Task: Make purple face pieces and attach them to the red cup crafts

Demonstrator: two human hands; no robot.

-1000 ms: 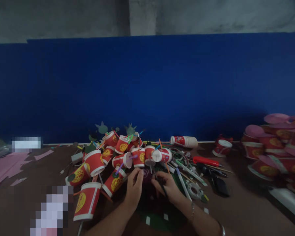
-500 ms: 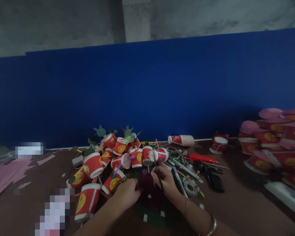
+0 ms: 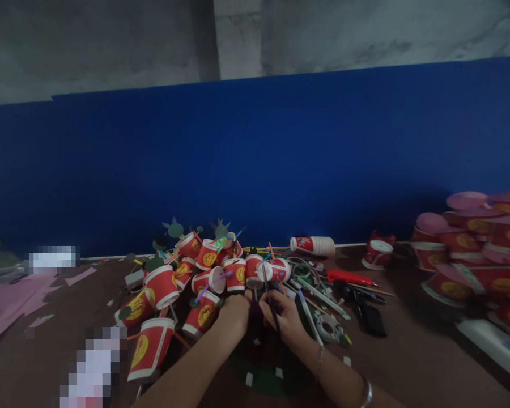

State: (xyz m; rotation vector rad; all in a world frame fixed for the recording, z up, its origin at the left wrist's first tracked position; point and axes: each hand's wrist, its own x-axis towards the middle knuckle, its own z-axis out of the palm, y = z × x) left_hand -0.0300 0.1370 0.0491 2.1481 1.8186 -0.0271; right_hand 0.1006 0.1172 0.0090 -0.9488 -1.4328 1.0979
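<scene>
My right hand [image 3: 285,317] is closed on a slender dark pointed tool [image 3: 270,289], whose tip points away from me toward the cups; its exact kind is unclear. My left hand [image 3: 236,314] is closed beside it, knuckles up, with its fingertips mostly hidden. Between the hands lies a dark, shadowed area where I cannot make out any held piece. Just beyond them are red paper cups [image 3: 235,275] with yellow emblems and coloured straws. A tipped cup [image 3: 203,313] lies close to my left forearm.
Left are pink sheets [image 3: 19,297] and cups with green cutouts. Right are a tape roll [image 3: 329,327], a red-handled cutter [image 3: 351,277], a black object [image 3: 372,317], a cup stack [image 3: 313,245] and cups with pink discs [image 3: 467,238]. Paper scraps [image 3: 249,379] lie in front.
My left hand has moved forward and right, closer to my right hand. The tipped cup beside it has shifted slightly right. My right hand still holds the dark tool.
</scene>
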